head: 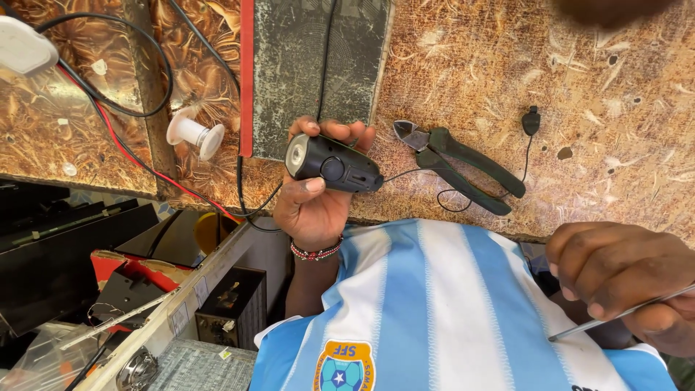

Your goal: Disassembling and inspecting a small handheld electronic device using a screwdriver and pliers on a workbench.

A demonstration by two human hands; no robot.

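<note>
A white spool (194, 133) sits on the counter (615, 130) just left of the left hand (313, 195). That hand is closed around a small black cylindrical device (331, 164), lifted off the counter; its thin black lead (441, 190) trails right past the black cutters (463, 166) and could snag them. Lower right, the right hand (621, 279) pinches a thin metal rod (626, 313), which could slip and scratch the device.
</note>
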